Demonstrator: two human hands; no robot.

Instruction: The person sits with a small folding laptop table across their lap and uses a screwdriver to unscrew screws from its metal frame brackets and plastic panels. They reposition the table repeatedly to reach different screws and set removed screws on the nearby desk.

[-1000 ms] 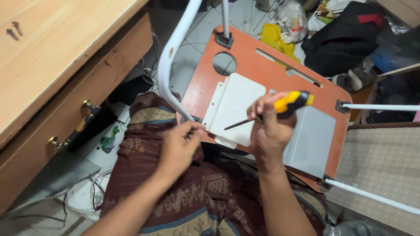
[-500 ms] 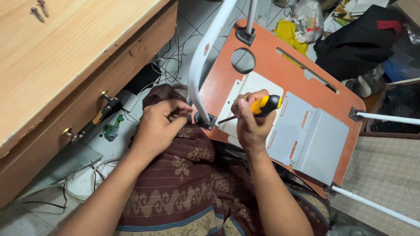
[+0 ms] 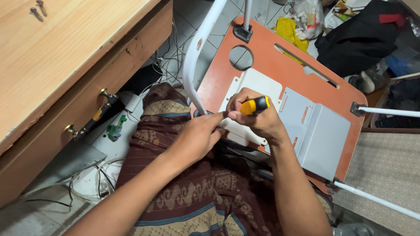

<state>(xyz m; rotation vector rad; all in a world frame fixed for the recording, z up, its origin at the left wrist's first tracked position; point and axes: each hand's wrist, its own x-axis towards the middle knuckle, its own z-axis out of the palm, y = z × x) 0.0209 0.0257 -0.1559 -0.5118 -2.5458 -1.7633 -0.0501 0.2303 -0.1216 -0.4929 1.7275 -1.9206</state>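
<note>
My right hand [image 3: 258,120] is curled tight around the yellow-and-black screwdriver handle [image 3: 255,105], its tip pointing toward 9 o'clock, hidden behind my fingers. My left hand [image 3: 199,137] meets it from 7 o'clock, fingertips pressed together at the tip; I cannot tell what they pinch. Both work at the near left corner of the orange board [image 3: 271,65], which lies tilted across my lap on the patterned brown cloth [image 3: 197,192]. A white curved tube [image 3: 197,57] rises toward 12 o'clock just beside my left fingers, crowding that corner. A grey metal plate [image 3: 317,135] sits on the board at 3 o'clock. The wooden counter [image 3: 57,57] with brass drawer knobs [image 3: 72,130] stands at 9 o'clock, two screws [image 3: 37,9] on top, tangled cables [image 3: 168,65] on the floor between.
</note>
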